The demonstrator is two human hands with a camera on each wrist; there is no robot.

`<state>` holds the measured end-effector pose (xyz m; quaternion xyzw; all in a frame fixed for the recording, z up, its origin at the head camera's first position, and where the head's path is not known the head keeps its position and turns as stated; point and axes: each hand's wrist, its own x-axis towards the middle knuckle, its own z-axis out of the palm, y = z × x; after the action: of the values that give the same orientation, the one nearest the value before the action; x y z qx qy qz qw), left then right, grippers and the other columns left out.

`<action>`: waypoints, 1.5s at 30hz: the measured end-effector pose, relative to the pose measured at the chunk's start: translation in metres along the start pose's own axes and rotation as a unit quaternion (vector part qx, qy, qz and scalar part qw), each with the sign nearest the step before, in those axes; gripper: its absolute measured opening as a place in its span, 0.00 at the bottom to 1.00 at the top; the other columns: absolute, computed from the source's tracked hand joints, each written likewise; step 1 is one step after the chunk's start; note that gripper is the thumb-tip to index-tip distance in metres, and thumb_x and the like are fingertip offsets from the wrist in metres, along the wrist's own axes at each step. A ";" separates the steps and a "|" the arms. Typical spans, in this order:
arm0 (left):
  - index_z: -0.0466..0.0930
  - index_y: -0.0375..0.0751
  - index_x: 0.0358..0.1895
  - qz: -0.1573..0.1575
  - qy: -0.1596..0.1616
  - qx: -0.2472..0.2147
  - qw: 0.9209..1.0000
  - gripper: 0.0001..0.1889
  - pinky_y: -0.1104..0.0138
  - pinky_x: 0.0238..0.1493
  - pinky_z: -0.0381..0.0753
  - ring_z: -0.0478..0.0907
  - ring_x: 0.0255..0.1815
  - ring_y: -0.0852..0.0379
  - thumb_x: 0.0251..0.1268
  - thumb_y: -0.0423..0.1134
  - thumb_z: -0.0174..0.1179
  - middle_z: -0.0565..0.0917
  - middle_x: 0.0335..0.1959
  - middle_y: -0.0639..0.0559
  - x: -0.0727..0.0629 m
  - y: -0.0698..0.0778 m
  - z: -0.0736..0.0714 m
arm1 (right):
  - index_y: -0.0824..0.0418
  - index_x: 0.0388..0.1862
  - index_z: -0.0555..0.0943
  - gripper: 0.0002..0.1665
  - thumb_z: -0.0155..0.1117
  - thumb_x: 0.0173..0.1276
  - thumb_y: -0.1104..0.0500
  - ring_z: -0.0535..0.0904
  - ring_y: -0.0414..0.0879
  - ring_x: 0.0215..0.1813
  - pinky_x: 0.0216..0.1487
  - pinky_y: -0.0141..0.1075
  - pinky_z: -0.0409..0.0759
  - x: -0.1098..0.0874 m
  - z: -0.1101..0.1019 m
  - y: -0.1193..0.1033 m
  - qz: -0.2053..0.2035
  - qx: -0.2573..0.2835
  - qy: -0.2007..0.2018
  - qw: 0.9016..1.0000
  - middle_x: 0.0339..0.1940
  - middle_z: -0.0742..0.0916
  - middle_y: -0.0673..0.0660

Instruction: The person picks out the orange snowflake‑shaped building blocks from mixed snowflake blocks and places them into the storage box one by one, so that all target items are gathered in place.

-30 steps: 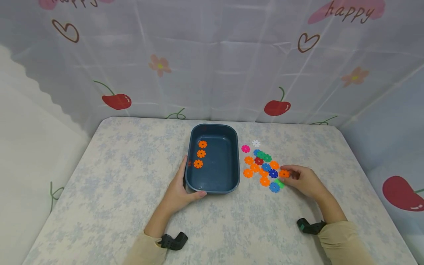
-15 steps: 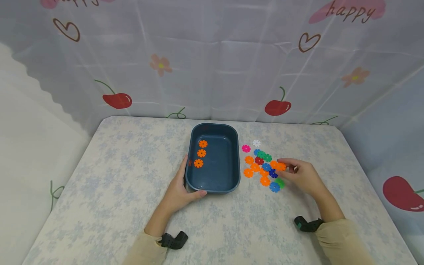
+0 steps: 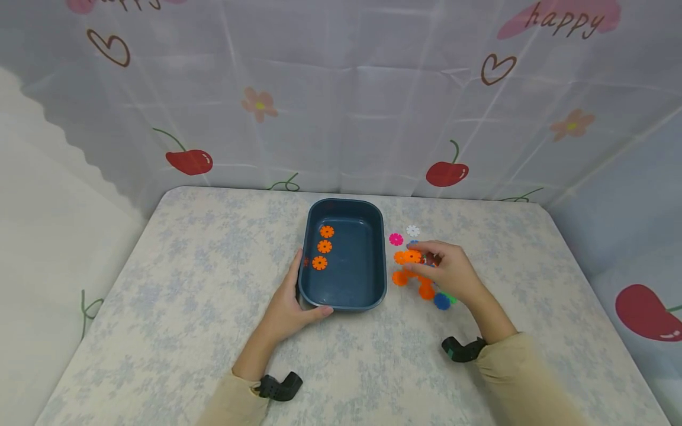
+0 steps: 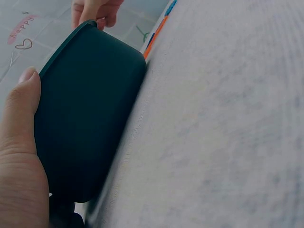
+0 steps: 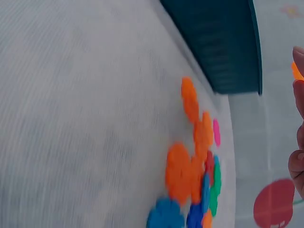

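Note:
My left hand grips the near left corner of a dark blue plastic tray, its thumb at the near rim. In the left wrist view that thumb presses the tray's outer wall. Between right thumb and fingertips, an orange snowflake disc is pinched above the pile. My right hand covers part of the loose discs below it. Three orange snowflake discs lie in a column along the tray's left side. In the right wrist view, the held orange disc shows only at the edge.
Loose snowflake discs lie right of the tray, among them orange, blue, pink and white. They rest on a pale patterned tablecloth. A printed curtain hangs behind the table's far edge.
My right hand has carried the orange disc leftward, from the pile's right side to over its left part, closer to the tray. The left hand and tray stay put.

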<state>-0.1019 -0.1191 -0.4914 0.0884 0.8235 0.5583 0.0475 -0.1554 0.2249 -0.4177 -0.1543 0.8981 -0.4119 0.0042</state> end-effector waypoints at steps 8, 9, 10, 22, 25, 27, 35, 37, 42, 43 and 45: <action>0.33 0.65 0.81 -0.003 0.000 0.005 1.000 0.67 0.44 0.78 0.52 0.44 0.82 0.54 0.44 0.56 0.79 0.41 0.82 0.64 0.000 0.000 0.000 | 0.59 0.52 0.86 0.24 0.78 0.57 0.53 0.72 0.46 0.33 0.29 0.30 0.71 0.022 0.029 -0.027 -0.082 -0.008 -0.021 0.996 0.33 0.83 0.49; 0.33 0.65 0.81 -0.003 0.000 0.005 1.000 0.67 0.44 0.78 0.52 0.44 0.82 0.54 0.44 0.56 0.79 0.41 0.82 0.64 0.000 0.000 0.000 | 0.58 0.52 0.87 0.24 0.78 0.57 0.52 0.73 0.46 0.34 0.29 0.30 0.72 0.024 0.032 -0.031 -0.089 -0.013 -0.024 0.996 0.33 0.84 0.49; 0.33 0.64 0.81 -0.004 0.000 0.004 1.000 0.67 0.44 0.78 0.52 0.44 0.82 0.54 0.45 0.56 0.79 0.41 0.82 0.64 0.000 0.000 0.000 | 0.57 0.52 0.87 0.24 0.78 0.57 0.52 0.73 0.46 0.35 0.29 0.31 0.72 0.026 0.036 -0.034 -0.095 -0.023 -0.028 0.995 0.34 0.84 0.48; 0.33 0.62 0.81 0.003 -0.001 -0.004 1.000 0.67 0.43 0.77 0.53 0.45 0.82 0.54 0.45 0.55 0.79 0.42 0.82 0.63 0.002 -0.003 0.000 | 0.55 0.54 0.86 0.26 0.76 0.59 0.46 0.75 0.41 0.41 0.35 0.29 0.79 0.042 0.073 -0.066 -0.095 -0.118 -0.107 0.983 0.42 0.87 0.47; 0.33 0.62 0.81 0.002 -0.002 -0.002 1.000 0.67 0.43 0.77 0.53 0.46 0.82 0.53 0.45 0.55 0.79 0.43 0.82 0.63 0.001 -0.003 0.000 | 0.55 0.55 0.86 0.26 0.75 0.60 0.46 0.78 0.43 0.45 0.42 0.33 0.82 0.046 0.081 -0.070 -0.092 -0.132 -0.136 0.978 0.46 0.89 0.48; 0.33 0.62 0.81 0.002 -0.002 -0.002 1.000 0.67 0.43 0.77 0.54 0.46 0.82 0.53 0.46 0.55 0.79 0.43 0.82 0.63 0.001 -0.003 0.000 | 0.55 0.54 0.86 0.26 0.75 0.60 0.45 0.80 0.45 0.49 0.49 0.37 0.83 0.049 0.086 -0.073 -0.089 -0.143 -0.156 0.973 0.48 0.90 0.49; 0.33 0.62 0.81 0.007 -0.002 -0.005 1.000 0.66 0.43 0.77 0.53 0.45 0.82 0.53 0.47 0.54 0.78 0.42 0.82 0.63 0.000 -0.004 0.000 | 0.53 0.52 0.87 0.24 0.74 0.61 0.44 0.81 0.41 0.42 0.52 0.39 0.80 0.057 0.105 -0.077 -0.107 -0.170 -0.208 0.957 0.46 0.90 0.48; 0.33 0.62 0.81 0.008 -0.003 -0.005 1.000 0.66 0.43 0.77 0.53 0.45 0.82 0.54 0.47 0.54 0.78 0.42 0.82 0.64 0.000 -0.003 0.000 | 0.53 0.52 0.87 0.24 0.74 0.60 0.44 0.79 0.40 0.39 0.49 0.38 0.79 0.059 0.109 -0.078 -0.108 -0.168 -0.213 0.956 0.45 0.90 0.47; 0.33 0.62 0.81 0.012 -0.003 -0.004 1.000 0.66 0.43 0.77 0.53 0.45 0.82 0.54 0.47 0.54 0.78 0.42 0.82 0.63 0.000 -0.002 -0.001 | 0.52 0.52 0.87 0.24 0.75 0.59 0.44 0.77 0.39 0.37 0.47 0.36 0.77 0.064 0.117 -0.077 -0.106 -0.164 -0.223 0.955 0.46 0.90 0.46; 0.33 0.62 0.81 0.012 -0.004 -0.005 1.000 0.66 0.43 0.77 0.53 0.45 0.82 0.54 0.47 0.54 0.78 0.42 0.82 0.63 0.000 -0.002 -0.001 | 0.51 0.52 0.87 0.24 0.76 0.58 0.44 0.76 0.39 0.37 0.46 0.35 0.77 0.065 0.118 -0.076 -0.105 -0.163 -0.224 0.955 0.45 0.89 0.46; 0.33 0.61 0.81 0.014 -0.004 -0.008 1.000 0.66 0.43 0.77 0.53 0.45 0.82 0.54 0.47 0.54 0.78 0.42 0.82 0.63 0.000 -0.002 -0.001 | 0.51 0.51 0.88 0.23 0.76 0.58 0.45 0.76 0.39 0.35 0.43 0.34 0.77 0.067 0.121 -0.075 -0.103 -0.159 -0.226 0.956 0.42 0.89 0.45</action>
<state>-0.1019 -0.1206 -0.4932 0.1016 0.8177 0.5648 0.0441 -0.1820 0.0708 -0.4337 -0.3335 0.9067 -0.2168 0.1405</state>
